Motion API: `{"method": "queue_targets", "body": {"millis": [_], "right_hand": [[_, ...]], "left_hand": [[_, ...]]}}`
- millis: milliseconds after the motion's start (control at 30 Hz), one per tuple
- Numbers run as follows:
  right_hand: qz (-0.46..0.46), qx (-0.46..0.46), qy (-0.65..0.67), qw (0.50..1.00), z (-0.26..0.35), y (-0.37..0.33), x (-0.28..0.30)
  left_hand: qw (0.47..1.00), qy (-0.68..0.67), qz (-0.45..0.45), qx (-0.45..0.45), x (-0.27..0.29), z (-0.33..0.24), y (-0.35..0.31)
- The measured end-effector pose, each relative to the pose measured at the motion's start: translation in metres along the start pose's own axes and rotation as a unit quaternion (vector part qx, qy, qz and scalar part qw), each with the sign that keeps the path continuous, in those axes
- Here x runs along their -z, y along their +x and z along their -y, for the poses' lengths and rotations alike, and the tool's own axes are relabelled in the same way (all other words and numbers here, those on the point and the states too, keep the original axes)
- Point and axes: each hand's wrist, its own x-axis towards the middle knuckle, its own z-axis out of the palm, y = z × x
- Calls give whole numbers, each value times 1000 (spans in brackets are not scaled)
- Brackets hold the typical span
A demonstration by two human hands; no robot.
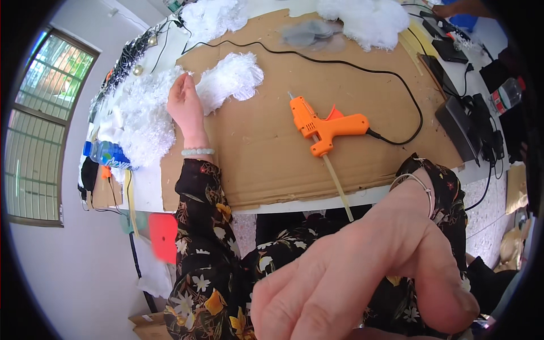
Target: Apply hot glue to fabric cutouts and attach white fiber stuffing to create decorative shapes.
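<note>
My left hand (187, 109) is closed, with its fingertips pressed together between a white fluffy fringed piece (233, 82) and a heap of the same white fluff (144, 116). What sits between the fingertips, if anything, I cannot make out. My right hand (357, 272) is raised very near the camera, fingers bent and thumb apart; some fingertips fall beyond the lower edge, and nothing shows in it. An orange glue gun (326, 126) lies on a cardboard sheet (260, 164), untouched, its pale glue stick (338, 187) pointing past the near table edge.
A black cord (340, 63) loops over the cardboard. More white fluff (368, 22) and a blurred grey thing (311, 35) lie far off. A blue-capped bottle (107, 154) is at left; a black box (456, 127) and a red-labelled bottle (508, 95) at right. Another person's hand (462, 8) shows top right.
</note>
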Motion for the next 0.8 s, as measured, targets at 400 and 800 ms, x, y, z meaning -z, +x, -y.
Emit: {"method": "queue_targets", "body": {"millis": [400,800], "right_hand": [[-85,7,-146,986,15,3,-9],[-105,-25,-353,929,11,22,-7]], "left_hand": [[975,191,112,26,15,25,3],[998,-27,35,-50,7,17,2]]}}
